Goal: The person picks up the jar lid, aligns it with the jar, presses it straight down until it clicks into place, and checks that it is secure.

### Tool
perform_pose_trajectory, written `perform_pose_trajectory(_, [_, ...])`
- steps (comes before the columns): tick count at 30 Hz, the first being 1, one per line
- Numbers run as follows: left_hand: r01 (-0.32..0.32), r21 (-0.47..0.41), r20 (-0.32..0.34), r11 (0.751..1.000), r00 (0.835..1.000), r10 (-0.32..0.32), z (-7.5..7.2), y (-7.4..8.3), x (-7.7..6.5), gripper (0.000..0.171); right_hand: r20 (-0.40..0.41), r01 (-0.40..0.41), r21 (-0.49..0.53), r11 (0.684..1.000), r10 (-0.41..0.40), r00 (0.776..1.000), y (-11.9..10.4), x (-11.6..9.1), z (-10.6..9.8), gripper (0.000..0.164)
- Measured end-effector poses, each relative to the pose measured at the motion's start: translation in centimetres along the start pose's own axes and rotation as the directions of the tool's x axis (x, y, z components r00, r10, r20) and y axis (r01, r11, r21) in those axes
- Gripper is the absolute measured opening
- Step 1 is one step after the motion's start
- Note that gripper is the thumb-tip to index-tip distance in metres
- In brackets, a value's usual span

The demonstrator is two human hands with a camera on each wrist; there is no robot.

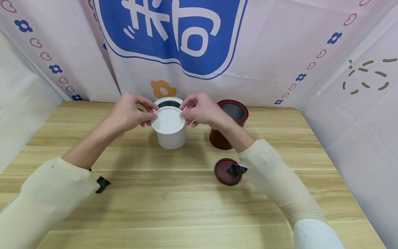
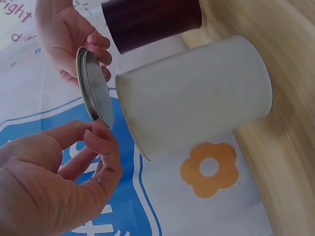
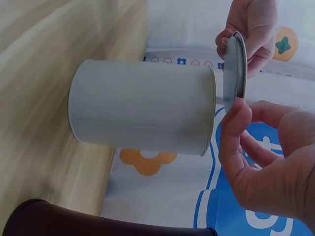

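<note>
A white round lid (image 1: pixel 169 120) is pinched at its two sides by my left hand (image 1: pixel 130 112) and my right hand (image 1: pixel 200 110). It hangs just above the mouth of a white can (image 1: pixel 172 140) that stands upright on the table. In the left wrist view, a gap shows between the lid (image 2: pixel 93 88) and the rim of the can (image 2: pixel 197 96). The right wrist view also has the lid (image 3: pixel 235 73) apart from the can (image 3: pixel 142 105). Part of the can's dark inside is visible behind the lid.
To the right stands an uncovered dark red can (image 1: pixel 219 138), partly behind my right forearm. Its dark red lid (image 1: pixel 222 169) lies flat on the wooden table (image 1: pixel 161 204), nearer to me. A printed cloth (image 1: pixel 264 62) hangs right behind the table.
</note>
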State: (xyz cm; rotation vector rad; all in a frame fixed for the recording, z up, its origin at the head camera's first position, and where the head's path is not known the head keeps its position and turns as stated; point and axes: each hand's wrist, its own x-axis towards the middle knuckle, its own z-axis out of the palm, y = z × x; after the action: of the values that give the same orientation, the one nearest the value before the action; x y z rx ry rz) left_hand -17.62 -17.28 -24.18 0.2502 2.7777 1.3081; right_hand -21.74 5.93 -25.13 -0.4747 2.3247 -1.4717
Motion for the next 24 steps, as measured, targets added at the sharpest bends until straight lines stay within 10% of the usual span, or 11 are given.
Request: perform_pose_trajectory(24, [0.022,0.061,-0.016,0.998,1.000,-0.021,-0.6,-1.1,4.2,0.018,-0.104,0.025,-0.234,0.972,-0.051,0.993,-0.7,4.5,-0.2,0.008])
